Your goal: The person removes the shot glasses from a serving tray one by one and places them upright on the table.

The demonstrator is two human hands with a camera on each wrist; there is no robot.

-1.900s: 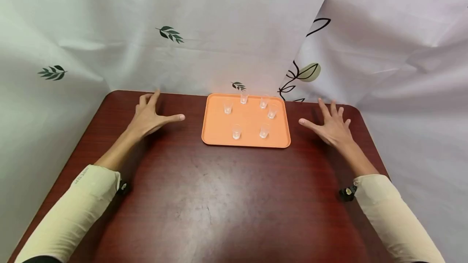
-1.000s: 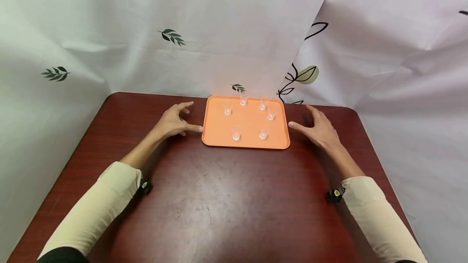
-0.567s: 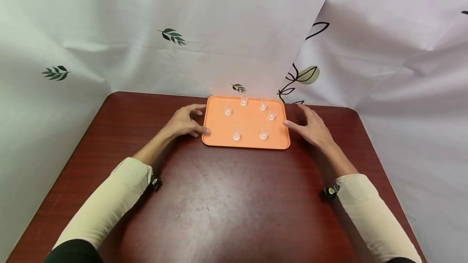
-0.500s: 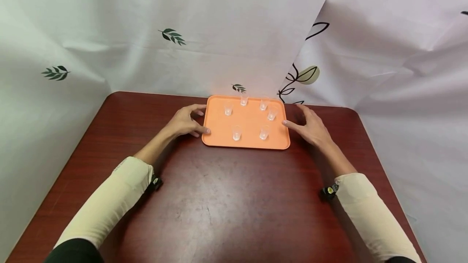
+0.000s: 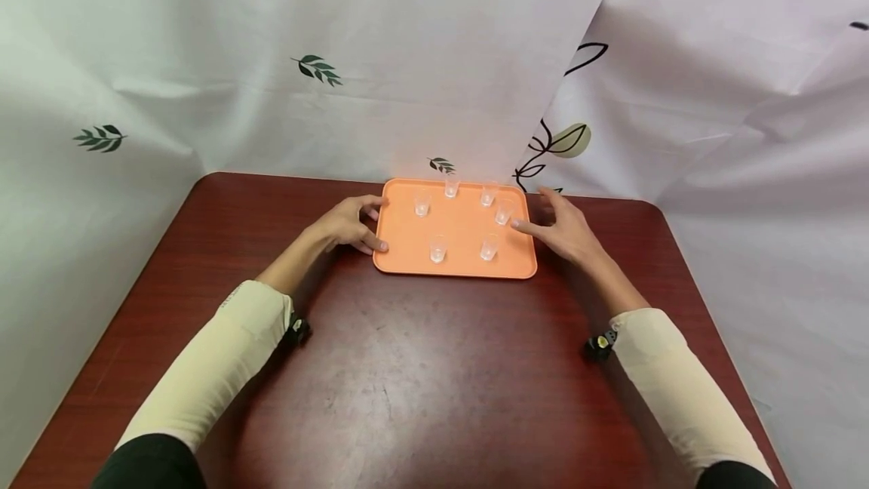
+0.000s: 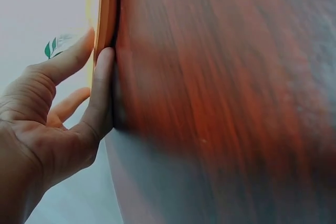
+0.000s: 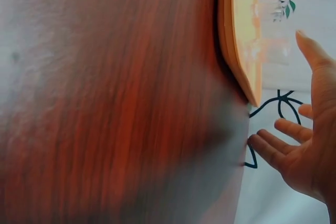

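Fingers (image 5: 372, 244) at orange tray (image 5: 407, 251), six cups (image 5: 437, 248)

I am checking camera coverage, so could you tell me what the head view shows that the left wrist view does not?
Only the head view shows the six clear cups on the tray, the right hand at its right edge, and both sleeves. Only the left wrist view shows, close up, the left hand's fingers lying against the tray rim. Both show the left hand, the orange tray and the dark red table.
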